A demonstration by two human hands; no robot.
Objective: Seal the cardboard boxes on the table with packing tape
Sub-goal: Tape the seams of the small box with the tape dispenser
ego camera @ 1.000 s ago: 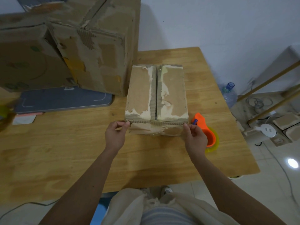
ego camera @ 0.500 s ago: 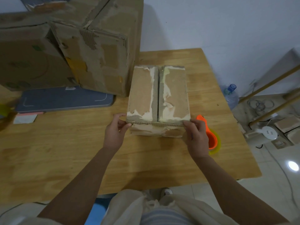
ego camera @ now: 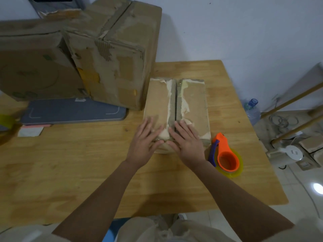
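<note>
Head view: left hand point(ego camera: 146, 143) and right hand point(ego camera: 187, 142), fingers flat, press the small box point(ego camera: 176, 109) flaps at table point(ego camera: 87, 163) centre; seam untaped, tape dispenser point(ego camera: 225, 156) untouched at four o'clock.

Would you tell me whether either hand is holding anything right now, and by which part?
Nothing is gripped. The left hand and right hand lie flat on the small box, near its front edge.

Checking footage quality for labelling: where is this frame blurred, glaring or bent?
Head view: left edge smeared, blurring the yellow object; glare spot on the floor tiles; wide-angle lens bows the table edges; both hands and small box stay fairly sharp.
</note>
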